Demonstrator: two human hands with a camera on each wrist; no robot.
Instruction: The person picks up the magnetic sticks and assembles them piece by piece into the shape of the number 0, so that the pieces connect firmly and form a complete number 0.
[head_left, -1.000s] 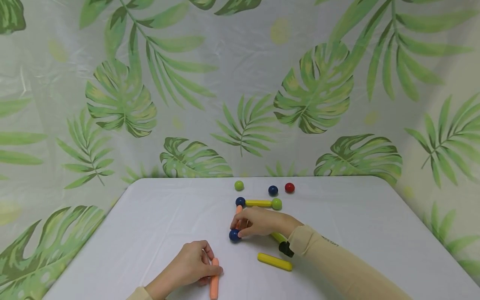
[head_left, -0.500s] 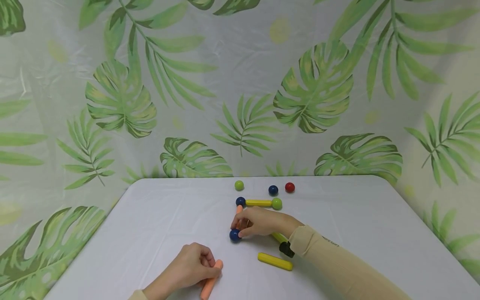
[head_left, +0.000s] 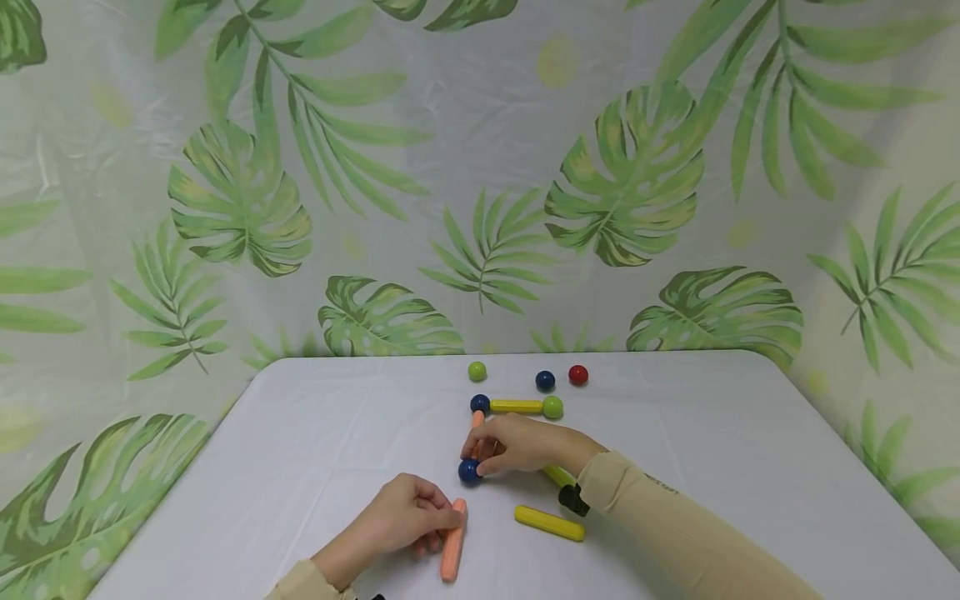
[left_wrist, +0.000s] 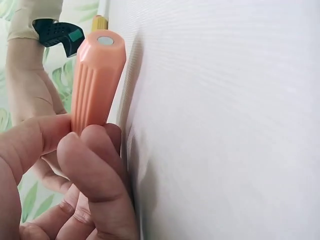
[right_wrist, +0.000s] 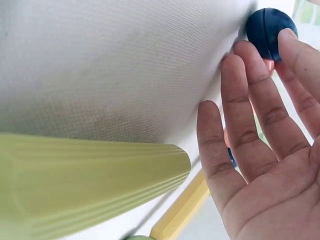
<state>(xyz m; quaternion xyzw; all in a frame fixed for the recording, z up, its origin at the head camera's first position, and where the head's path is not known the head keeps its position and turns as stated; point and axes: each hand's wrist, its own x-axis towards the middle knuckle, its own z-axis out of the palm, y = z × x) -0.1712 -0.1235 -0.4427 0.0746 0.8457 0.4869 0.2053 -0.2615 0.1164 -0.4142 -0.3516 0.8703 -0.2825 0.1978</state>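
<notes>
While our right hand [head_left: 517, 446] rested near the middle of the frame with its fingers laid lightly against a dark blue ball [head_left: 469, 472], our left hand [head_left: 408, 521] pinched an orange stick [head_left: 453, 539] between thumb and curled fingers at the lower centre. Half a second earlier that stick had lain lower and tilted to the left; by this moment we had brought it up and turned it nearly upright in the picture, its top end close below the blue ball but not touching it. We judged that we were lining it up to join the ball.

From the left wrist view, the orange stick [left_wrist: 95, 80] showed a small metal disc on its end, and it lay against the white tabletop [left_wrist: 225, 125]. From the right wrist view, the fingers [right_wrist: 250, 125] were almost straight, one fingertip on the ball [right_wrist: 267, 30], nothing gripped.

Above the right hand sat a yellow stick [head_left: 516, 407] between another blue ball [head_left: 480, 403] and a green ball [head_left: 552, 407]. A loose yellow stick [head_left: 549, 523] lay to the lower right. Three balls, green [head_left: 477, 371], blue [head_left: 545, 381] and red [head_left: 577, 374], sat apart near the far edge.
</notes>
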